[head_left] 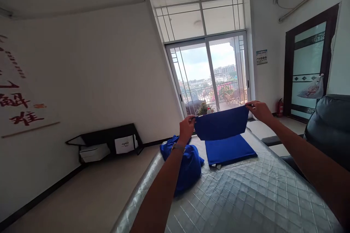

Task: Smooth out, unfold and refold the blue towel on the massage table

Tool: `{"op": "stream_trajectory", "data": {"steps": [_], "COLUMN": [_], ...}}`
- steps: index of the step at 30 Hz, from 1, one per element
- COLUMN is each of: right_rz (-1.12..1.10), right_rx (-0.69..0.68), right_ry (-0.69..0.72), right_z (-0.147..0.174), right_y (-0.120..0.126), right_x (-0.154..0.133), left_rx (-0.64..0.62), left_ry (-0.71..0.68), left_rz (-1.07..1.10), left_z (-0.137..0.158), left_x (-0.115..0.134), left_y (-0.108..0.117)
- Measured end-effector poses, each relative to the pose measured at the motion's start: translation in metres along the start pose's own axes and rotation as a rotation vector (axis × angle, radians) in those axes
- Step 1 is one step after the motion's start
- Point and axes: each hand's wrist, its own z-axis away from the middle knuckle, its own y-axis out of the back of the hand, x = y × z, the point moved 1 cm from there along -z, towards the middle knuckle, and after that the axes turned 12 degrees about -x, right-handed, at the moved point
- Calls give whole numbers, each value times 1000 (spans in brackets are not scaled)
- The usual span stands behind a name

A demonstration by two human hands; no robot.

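Right of frame centre, the left hand (187, 128) and right hand (260, 111) are pinching a raised cloth (222, 123). A folded blue stack (231, 150) is lying below.

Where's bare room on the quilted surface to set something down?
Free: the broad near part of the quilted surface, bordered by the crumpled blue cloth, the folded blue cloth and the surface's right edge. Crowded: the far half, where both cloths lie and the left hand and right hand hold up a blue piece.
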Motion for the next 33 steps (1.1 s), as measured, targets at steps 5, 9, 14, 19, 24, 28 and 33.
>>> {"op": "stream_trajectory", "data": {"steps": [5, 9, 14, 19, 24, 28, 33], "right_rz": [-116, -163, -179, -184, -182, -167, -130], "right_rx": [-73, -176, -255, -275, -289, -305, -343], "right_ry": [-76, -198, -264, -290, -295, -278, -273], "right_z": [24, 100, 164, 170, 169, 170, 173], "right_y": [-77, -163, -224, -239, -241, -238, -234], "right_x": [43, 69, 95, 121, 128, 127, 125], "left_rx": [2, -152, -227, -244, -280, -310, -333], "left_ry": [56, 93, 139, 120, 69, 37, 33], "left_rz": [-34, -76, -140, -189, -244, -308, -367], "left_z": [26, 101, 155, 155, 156, 157, 156], "left_x": [-49, -86, -117, -132, -129, -124, -122], "left_y": [-78, -156, -206, -207, -202, -201, -201]}}
